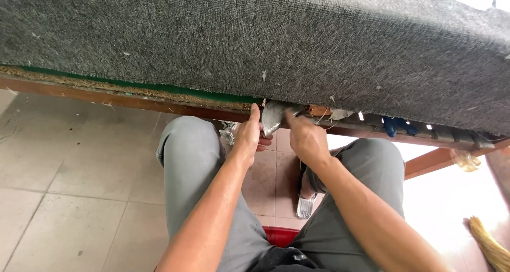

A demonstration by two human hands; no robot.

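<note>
- Gripping a small grey, shiny piece (272, 118) right at the front edge of the table (133, 99), both hands meet just under the grey carpet (255, 38) that covers its top.
- The left hand (248, 136) is closed on the piece's lower left side, thumb up against the carpet edge; the right hand (305, 136) pinches its upper right end, fingers narrow and partly tucked under the overhang.
- The piece could slip or tear, I judge, because each hand has only a small hold and they seem to pull apart.
- Fingers could catch on the rough wooden rail (106, 94) or on the loose threads hanging there.
- What the piece is, fabric or foil, is hard to tell; much of it sits behind the hands.
- The carpet overhang hides whatever lies beneath the table edge, including blue bits (398, 126) and metal fittings farther right.
- A sandalled foot (306, 197) shows between the grey-trousered knees (191, 144); a red seat (279, 235) is mostly covered.
- Bright glare washes out the floor (64, 171) at right, where a broom (489, 245) is cut off.
</note>
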